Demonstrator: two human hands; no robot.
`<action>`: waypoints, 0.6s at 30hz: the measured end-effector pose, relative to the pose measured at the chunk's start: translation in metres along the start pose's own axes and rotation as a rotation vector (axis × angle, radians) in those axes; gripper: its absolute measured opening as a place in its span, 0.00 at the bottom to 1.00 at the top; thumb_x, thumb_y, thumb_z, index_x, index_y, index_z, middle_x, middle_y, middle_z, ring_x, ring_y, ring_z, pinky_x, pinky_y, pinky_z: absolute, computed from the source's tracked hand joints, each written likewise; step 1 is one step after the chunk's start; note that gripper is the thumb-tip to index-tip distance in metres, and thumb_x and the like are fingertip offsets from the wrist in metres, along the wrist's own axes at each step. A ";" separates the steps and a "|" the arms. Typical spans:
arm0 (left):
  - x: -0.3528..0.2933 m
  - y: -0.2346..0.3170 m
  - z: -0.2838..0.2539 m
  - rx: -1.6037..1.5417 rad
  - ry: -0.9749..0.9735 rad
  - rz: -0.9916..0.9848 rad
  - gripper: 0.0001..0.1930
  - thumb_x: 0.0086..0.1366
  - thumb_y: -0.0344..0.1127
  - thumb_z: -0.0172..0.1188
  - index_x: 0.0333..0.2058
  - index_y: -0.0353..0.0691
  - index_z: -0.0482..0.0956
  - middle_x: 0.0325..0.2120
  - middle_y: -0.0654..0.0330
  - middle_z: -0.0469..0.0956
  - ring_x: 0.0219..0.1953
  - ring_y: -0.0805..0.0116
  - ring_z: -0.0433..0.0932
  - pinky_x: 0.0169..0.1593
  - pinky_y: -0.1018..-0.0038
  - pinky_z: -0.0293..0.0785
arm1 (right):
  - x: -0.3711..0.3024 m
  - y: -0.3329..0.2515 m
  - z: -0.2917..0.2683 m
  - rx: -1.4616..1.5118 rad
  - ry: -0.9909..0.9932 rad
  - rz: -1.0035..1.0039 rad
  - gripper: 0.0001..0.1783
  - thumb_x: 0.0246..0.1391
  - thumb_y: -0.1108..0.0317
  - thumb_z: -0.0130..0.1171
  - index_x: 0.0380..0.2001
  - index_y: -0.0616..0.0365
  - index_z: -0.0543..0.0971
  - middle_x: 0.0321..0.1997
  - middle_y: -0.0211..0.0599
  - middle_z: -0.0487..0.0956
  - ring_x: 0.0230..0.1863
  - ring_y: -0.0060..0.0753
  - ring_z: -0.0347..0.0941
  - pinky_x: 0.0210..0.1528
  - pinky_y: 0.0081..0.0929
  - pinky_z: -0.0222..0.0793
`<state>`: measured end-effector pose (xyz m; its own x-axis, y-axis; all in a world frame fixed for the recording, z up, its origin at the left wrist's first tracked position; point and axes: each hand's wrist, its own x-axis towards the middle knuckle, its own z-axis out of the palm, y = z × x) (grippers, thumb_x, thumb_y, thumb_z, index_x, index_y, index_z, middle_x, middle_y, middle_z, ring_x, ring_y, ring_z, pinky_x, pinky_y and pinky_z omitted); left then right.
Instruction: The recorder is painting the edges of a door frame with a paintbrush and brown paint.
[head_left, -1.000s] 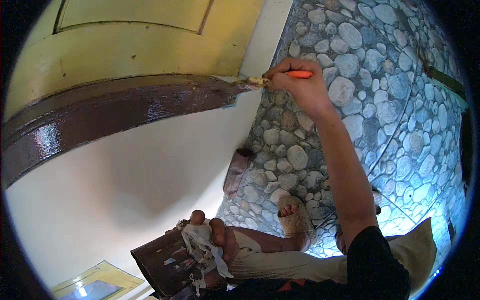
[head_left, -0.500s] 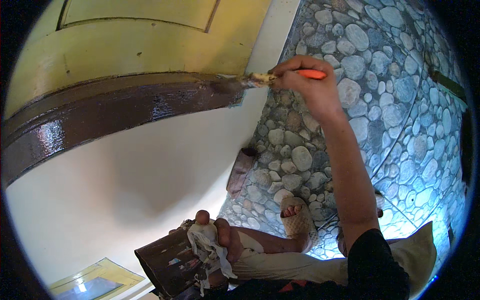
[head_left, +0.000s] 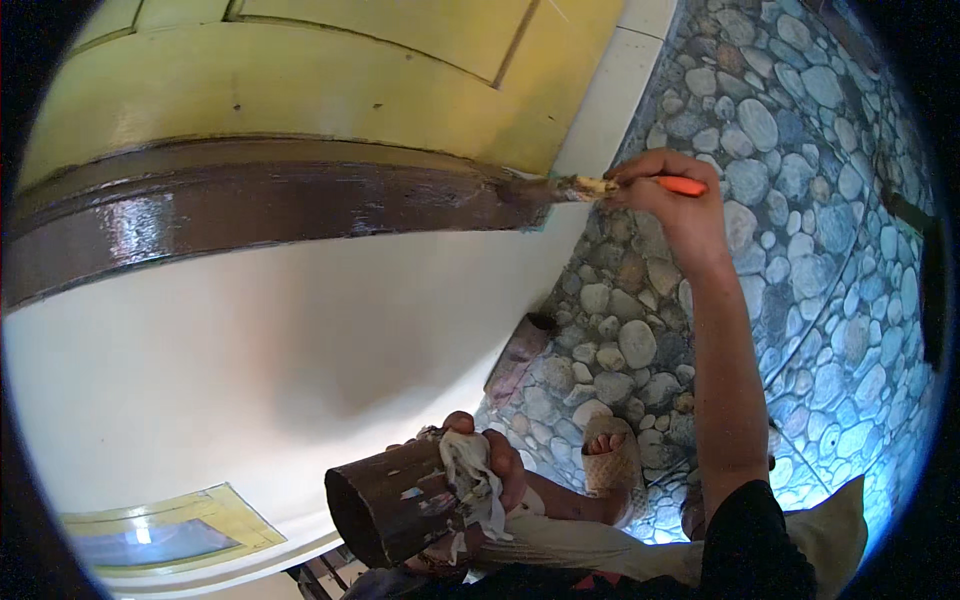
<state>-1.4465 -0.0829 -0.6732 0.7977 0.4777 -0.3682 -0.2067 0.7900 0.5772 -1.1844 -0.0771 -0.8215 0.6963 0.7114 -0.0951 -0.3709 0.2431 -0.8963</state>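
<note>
My right hand (head_left: 665, 205) is closed round a paintbrush (head_left: 585, 188) with an orange handle end and a paint-crusted ferrule. Its bristles meet the lower right end of a dark brown door frame (head_left: 330, 195), which shines with wet-looking paint in places. Low in the view, my left hand (head_left: 505, 470) grips a brown, paint-smeared cylindrical can (head_left: 395, 500), tilted with its mouth toward the left. A crumpled whitish rag (head_left: 472, 480) is bunched between the fingers and the can. The can's contents are hidden in shadow.
A yellow panelled door (head_left: 370, 75) adjoins the brown frame. Beside it runs a cream wall (head_left: 230, 370). The floor has a pebble pattern (head_left: 750, 180). A dark brown tube-like object (head_left: 520, 350) lies at the wall's foot, near my sandalled foot (head_left: 608, 465). A yellow-framed pane (head_left: 170, 535) shows lower left.
The whole view has shifted, so the frame, brush and can appear further right. The brush stays at the frame's end, and both hands keep their hold.
</note>
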 end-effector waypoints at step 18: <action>-0.008 0.005 0.000 0.062 0.016 0.022 0.20 0.63 0.44 0.48 0.50 0.41 0.63 0.44 0.50 0.68 0.43 0.58 0.69 0.46 0.66 0.67 | 0.015 -0.041 0.048 0.528 -0.148 -0.174 0.07 0.41 0.78 0.54 0.27 0.68 0.77 0.31 0.40 0.78 0.31 0.29 0.76 0.40 0.24 0.73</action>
<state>-1.4541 -0.0834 -0.6672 0.7838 0.5014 -0.3664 -0.1885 0.7542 0.6289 -1.1882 -0.0446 -0.7659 0.6953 0.7069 0.1299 -0.5418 0.6342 -0.5515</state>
